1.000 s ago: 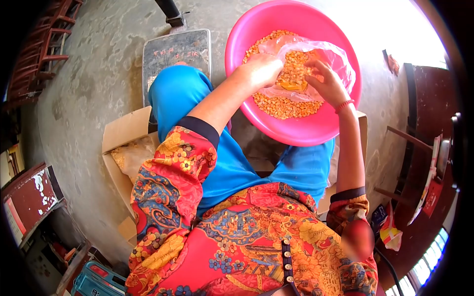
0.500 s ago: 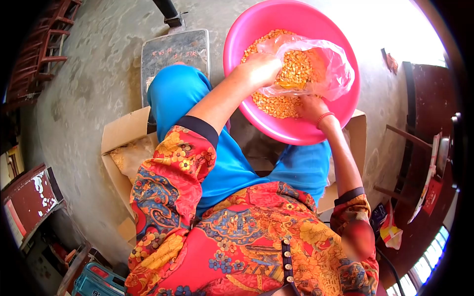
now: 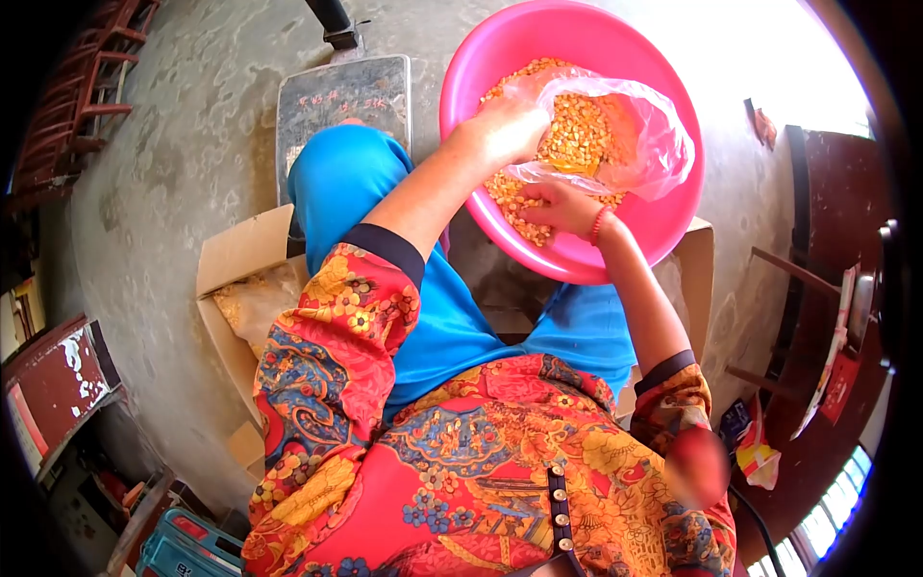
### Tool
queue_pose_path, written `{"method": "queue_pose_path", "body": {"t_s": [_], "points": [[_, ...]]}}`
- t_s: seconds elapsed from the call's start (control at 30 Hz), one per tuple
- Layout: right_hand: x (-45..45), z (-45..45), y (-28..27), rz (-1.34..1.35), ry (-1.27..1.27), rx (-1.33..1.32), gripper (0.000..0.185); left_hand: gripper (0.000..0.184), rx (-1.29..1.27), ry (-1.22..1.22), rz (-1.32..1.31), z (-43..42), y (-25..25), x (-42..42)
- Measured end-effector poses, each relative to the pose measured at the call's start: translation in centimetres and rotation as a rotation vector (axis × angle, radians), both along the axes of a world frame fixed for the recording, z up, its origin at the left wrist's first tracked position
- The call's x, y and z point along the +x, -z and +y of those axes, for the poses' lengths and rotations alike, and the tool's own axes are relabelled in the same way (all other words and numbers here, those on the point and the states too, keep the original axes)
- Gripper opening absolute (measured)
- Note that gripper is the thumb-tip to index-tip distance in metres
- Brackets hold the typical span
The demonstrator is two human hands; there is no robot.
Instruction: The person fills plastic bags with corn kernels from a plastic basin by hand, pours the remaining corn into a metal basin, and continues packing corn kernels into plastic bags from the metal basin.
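A pink basin [image 3: 461,87] rests over my knees with loose corn kernels [image 3: 511,207] in its bottom. Inside it stands a clear plastic bag [image 3: 663,159], its mouth spread and more kernels within. My left hand [image 3: 514,125] grips the bag's rim on the left side; its fingertips are partly hidden. Below the bag, my right hand [image 3: 565,208], a red band at its wrist, reaches down into the loose kernels. Its thumb and fingers are apart, touching the corn, with the tips partly buried.
A platform scale [image 3: 336,101] stands on the concrete floor beyond my knee. Cardboard boxes [image 3: 245,245] flank my legs, the left one holding a bag of yellowish contents. Wooden furniture [image 3: 836,192] is at the right, and a teal crate [image 3: 187,543] at lower left.
My right hand has moved left through the loose kernels, from beneath the bag's right part to nearer the basin's left side. My left hand stays at the bag's rim.
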State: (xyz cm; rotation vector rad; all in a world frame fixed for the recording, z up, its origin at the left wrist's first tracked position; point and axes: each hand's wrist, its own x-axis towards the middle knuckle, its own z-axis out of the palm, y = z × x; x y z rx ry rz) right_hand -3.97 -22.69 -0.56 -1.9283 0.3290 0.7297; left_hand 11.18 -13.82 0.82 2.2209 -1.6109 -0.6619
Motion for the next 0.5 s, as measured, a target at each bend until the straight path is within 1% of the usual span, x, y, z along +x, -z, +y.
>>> {"method": "queue_pose_path", "body": {"t_s": [0.07,0.1,0.2,0.23,0.27,0.33,0.37,0.43,0.47,0.5], "points": [[-0.7,-0.5,-1.5,0.101,0.145,0.263,0.03,0.019,0.006,0.002,0.002,-0.1,0.1,0.0],[-1.1,-0.8,-1.9,0.071,0.189,0.341,0.025,0.018,0.011,0.005,0.001,-0.1,0.1,0.0],[-1.3,-2.4,-3.8,0.033,0.259,0.409,0.021,0.018,-0.002,0.016,0.002,-0.1,0.0,0.0],[-1.2,-3.4,-3.8,-0.007,0.283,0.431,0.017,0.018,-0.003,0.017,0.002,-0.1,0.0,-0.1],[-0.8,-4.1,-3.9,-0.008,0.284,0.431,0.017,0.017,-0.006,0.025,-0.002,-0.1,0.0,-0.1],[-0.1,-4.9,-4.8,-0.149,0.496,0.466,0.018,0.017,-0.008,0.034,-0.006,-0.1,-0.2,-0.1],[0.2,-4.8,-5.3,-0.15,0.497,0.467,0.018,0.018,-0.002,0.031,-0.013,-0.1,-0.2,-0.2],[1.1,-3.8,-6.6,-0.343,0.721,0.172,0.019,0.018,0.007,0.026,-0.021,-0.1,-0.2,-0.1],[0.8,-4.2,-6.2,-0.342,0.721,0.174,0.019,0.018,0.005,0.014,-0.009,-0.1,0.0,-0.1],[0.7,-4.4,-6.3,-0.489,0.487,-0.158,0.02,0.019,0.003,0.002,0.003,0.0,-0.1,0.0]]}}
